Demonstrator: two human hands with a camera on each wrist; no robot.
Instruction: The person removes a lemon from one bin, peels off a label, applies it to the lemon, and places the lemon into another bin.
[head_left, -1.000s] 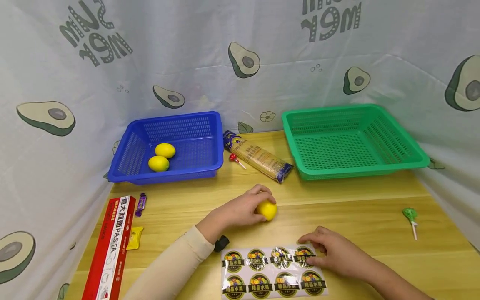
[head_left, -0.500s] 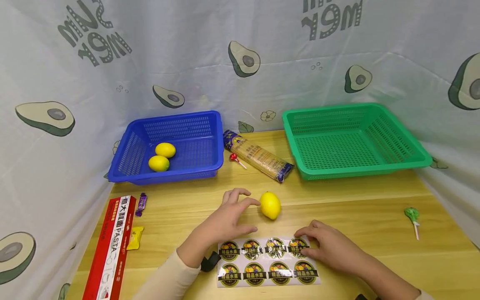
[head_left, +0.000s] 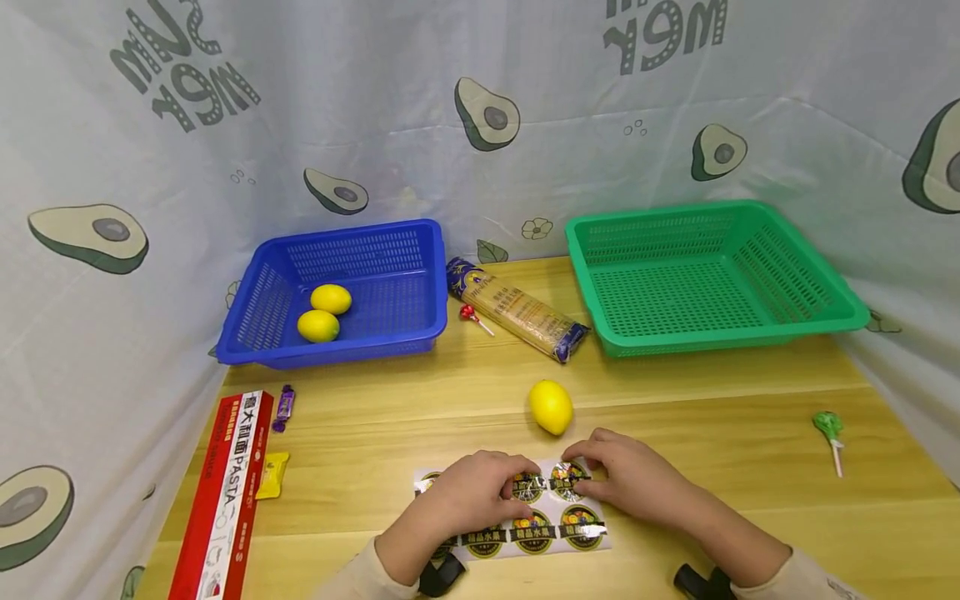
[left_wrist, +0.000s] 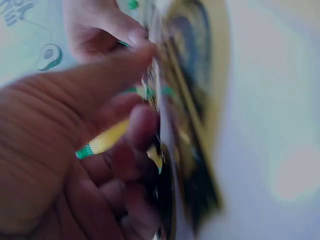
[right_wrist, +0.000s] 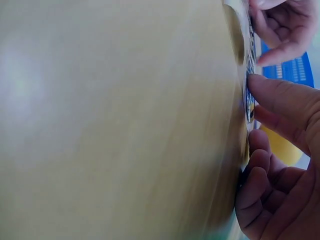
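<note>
A clear-and-white sheet of round fruit stickers (head_left: 534, 533) lies on the table before me, seen nearly edge-on in both wrist views. Over its left part is my left hand (head_left: 480, 493), thumb and fingers loosely bent and touching the sheet; it hides several stickers. My right hand (head_left: 637, 477) holds the sheet's upper right corner with thumb and forefinger at a sticker. Part of the sheet's edge bends up from the table in the right wrist view. Just beyond the hands rests a lemon (head_left: 551, 407), apart from both.
At the back left, a blue basket (head_left: 360, 346) holds two lemons (head_left: 324, 312). A green basket (head_left: 705, 292) stands back right. Between them lie a pasta packet (head_left: 517, 308) and a red lollipop (head_left: 468, 312). A red pasta box (head_left: 221, 500) and wrapped sweets (head_left: 283, 408) lie left, a green lollipop (head_left: 828, 427) right.
My left hand has let go of the lemon, drawn back and come down on the sticker sheet. The sheet has slid left and slightly away from me with my right hand.
</note>
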